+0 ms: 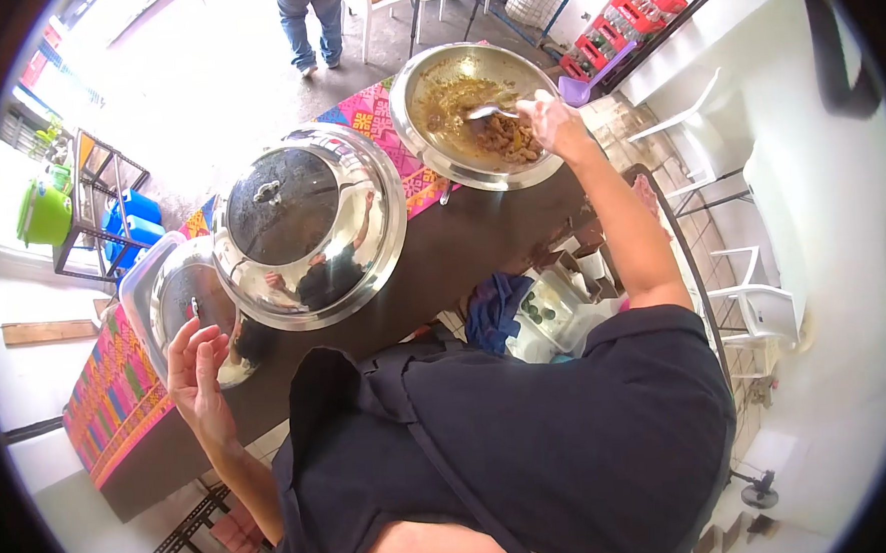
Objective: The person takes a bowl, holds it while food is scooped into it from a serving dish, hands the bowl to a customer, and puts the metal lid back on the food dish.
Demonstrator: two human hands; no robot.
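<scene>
My right hand (pixel 555 128) is closed on a metal spoon (pixel 487 112) at the far right of the table. The spoon's head sits in a wide steel basin (pixel 425 162) of brownish stewed food (pixel 506 138) with sauce smeared up its sides. My left hand (pixel 200 374) is raised at the left with slightly curled fingers apart, holding nothing. Just beyond it, a smaller shiny lid (pixel 175 290) lies over a clear plastic container (pixel 135 283). Between my hands stands a large domed steel lid (pixel 347 251) with a dark top and a knob.
A patterned cloth (pixel 124 403) borders the dark table (pixel 442 257). Bags and a plastic tub (pixel 550 306) sit below the near edge. White chairs (pixel 755 305) stand at the right, red bottle crates (pixel 630 16) behind. Another person (pixel 312 23) stands beyond the table.
</scene>
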